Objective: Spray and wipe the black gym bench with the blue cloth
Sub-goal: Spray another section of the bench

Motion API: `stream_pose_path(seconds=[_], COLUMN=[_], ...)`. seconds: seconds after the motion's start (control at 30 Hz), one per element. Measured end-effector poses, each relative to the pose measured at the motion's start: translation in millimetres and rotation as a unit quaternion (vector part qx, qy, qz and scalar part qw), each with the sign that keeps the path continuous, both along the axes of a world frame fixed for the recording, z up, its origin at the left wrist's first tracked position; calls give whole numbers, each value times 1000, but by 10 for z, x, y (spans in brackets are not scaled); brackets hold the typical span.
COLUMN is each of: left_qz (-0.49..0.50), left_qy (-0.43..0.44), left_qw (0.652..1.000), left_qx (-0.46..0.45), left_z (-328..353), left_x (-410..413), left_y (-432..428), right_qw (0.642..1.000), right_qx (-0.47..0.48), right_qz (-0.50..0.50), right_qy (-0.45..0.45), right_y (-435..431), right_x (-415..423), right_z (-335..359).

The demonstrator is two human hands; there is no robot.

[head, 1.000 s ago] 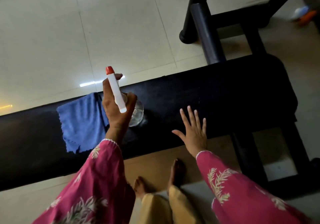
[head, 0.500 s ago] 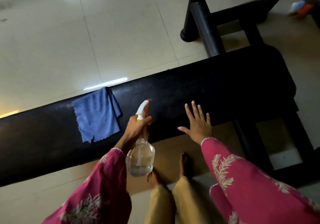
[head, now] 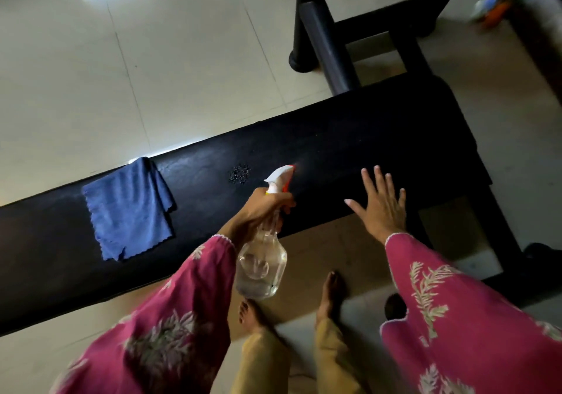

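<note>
Black padded gym-bench table point(head: 365, 138) runs slantwise across the view, from the lower left up to the right, over a pale tiled floor point(head: 182, 59). Its top is dark and dull, with a small cluster of shiny droplets point(head: 239, 174) near the middle of its length.

On the left part of the table lies a blue microfibre cloth with scalloped edges point(head: 130, 208). It is folded flat, one layer showing past the other along its right side, and its far corner reaches the table's far edge. Neither hand touches it, and it lies well apart from the droplets.

The left grip point(head: 261, 211), a bare hand coming out of a pink sleeve with a pale leaf print point(head: 170, 317), is closed round the neck of a clear plastic spray bottle with a white trigger head and an orange nozzle point(head: 261, 266). The bottle is tilted: its round body hangs below the hand, in front of the table's near edge and above the floor, while the nozzle points up and to the right over the table top, just beside the droplets.

The right grip point(head: 380, 208) holds nothing. Its fingers are straight and spread, palm down, over the table's near edge to the right of the nozzle. Whether it touches the padding cannot be told.

Beyond the table stand black frame bars point(head: 328, 47). Below, two bare feet point(head: 331, 290) stand on the floor close to the table.
</note>
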State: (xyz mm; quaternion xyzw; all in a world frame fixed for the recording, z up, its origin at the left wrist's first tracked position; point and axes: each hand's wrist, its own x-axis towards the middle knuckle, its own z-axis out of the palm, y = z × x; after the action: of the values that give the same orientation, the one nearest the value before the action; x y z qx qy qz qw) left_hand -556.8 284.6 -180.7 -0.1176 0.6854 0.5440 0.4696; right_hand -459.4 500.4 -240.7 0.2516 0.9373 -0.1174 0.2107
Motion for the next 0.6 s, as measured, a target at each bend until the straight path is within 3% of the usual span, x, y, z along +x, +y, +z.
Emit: stream_pose_path(seconds=[0.13,0.3,0.47,0.6], left_qz=[28,-64,-47,-22], left_qy=[-9,-22,-25,-6], left_qw=[999,996,998,999], left_qx=[13,56,-14,-28], left_z=[-7,41,10,-61], left_x=[4,-6,26,62], left_y=[416,980,1646,1850], right_qw=[1000,999,994,995], right_qx=[5,9,15,7], right_qz=[-8,-34,30,43], right_qy=[-17,-37,-100,-94], right_y=[357,717,1000,1031], right_x=[56,27,42,93], right_z=[67,158,153,131])
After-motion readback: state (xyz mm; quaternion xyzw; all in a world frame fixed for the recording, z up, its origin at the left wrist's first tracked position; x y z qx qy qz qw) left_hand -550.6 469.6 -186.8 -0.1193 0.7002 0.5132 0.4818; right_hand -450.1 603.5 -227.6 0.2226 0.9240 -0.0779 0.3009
